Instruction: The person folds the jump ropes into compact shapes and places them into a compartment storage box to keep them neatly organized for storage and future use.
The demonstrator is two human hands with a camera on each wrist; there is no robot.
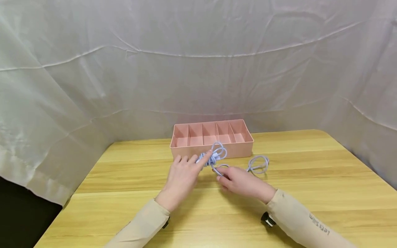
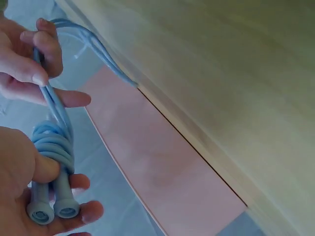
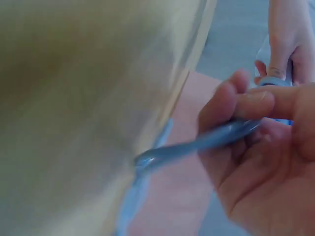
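A light blue cord (image 1: 214, 156) is partly wound into a bundle just in front of a pink divided tray (image 1: 240, 148). My left hand (image 1: 198, 161) grips the bundle; in the left wrist view its thumb presses the coiled wraps (image 2: 51, 145) above the cord's two cylindrical ends (image 2: 47, 209). My right hand (image 1: 224, 176) pinches the free strands of the cord (image 3: 197, 145) a little to the right of the bundle. A loose loop (image 1: 258, 164) of the same cord lies on the table to the right of both hands.
The wooden table (image 1: 310, 179) spreads out on both sides of the hands. The pink tray has several compartments, which look empty, and stands at the table's far middle. A white sheet (image 1: 198, 69) hangs behind and at the sides.
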